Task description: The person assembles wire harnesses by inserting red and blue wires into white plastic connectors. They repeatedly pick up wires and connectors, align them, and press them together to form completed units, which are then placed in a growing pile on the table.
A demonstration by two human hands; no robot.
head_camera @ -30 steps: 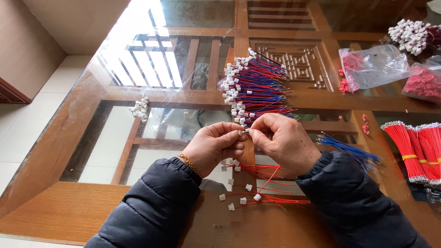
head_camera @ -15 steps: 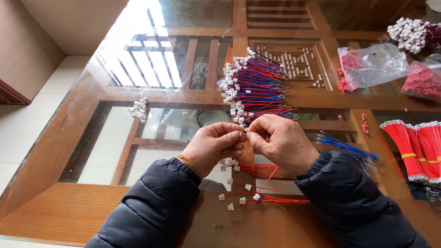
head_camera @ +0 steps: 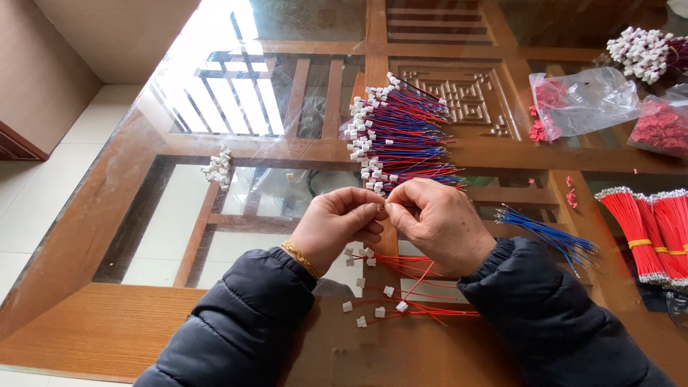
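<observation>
Hands meet above glass-topped wooden surface [head_camera: 129,215]. Left hand [head_camera: 342,228] and right hand [head_camera: 437,223] both pinched shut, fingertips touching, on small white connector [head_camera: 382,207]. Just beyond: pile of red-blue wires with white plugs [head_camera: 401,136]. Beneath wrists: loose red wires [head_camera: 423,309]. Far right: red wire bundles [head_camera: 648,229].

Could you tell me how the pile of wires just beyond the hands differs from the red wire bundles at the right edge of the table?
The wire pile mixes red and blue wires, each tipped with a small white connector; the red wire bundles are all red with bare ends. The wire pile lies loose and fanned out, while the red wire bundles are tied with yellow bands. Both lie on the glass-topped table.
</observation>
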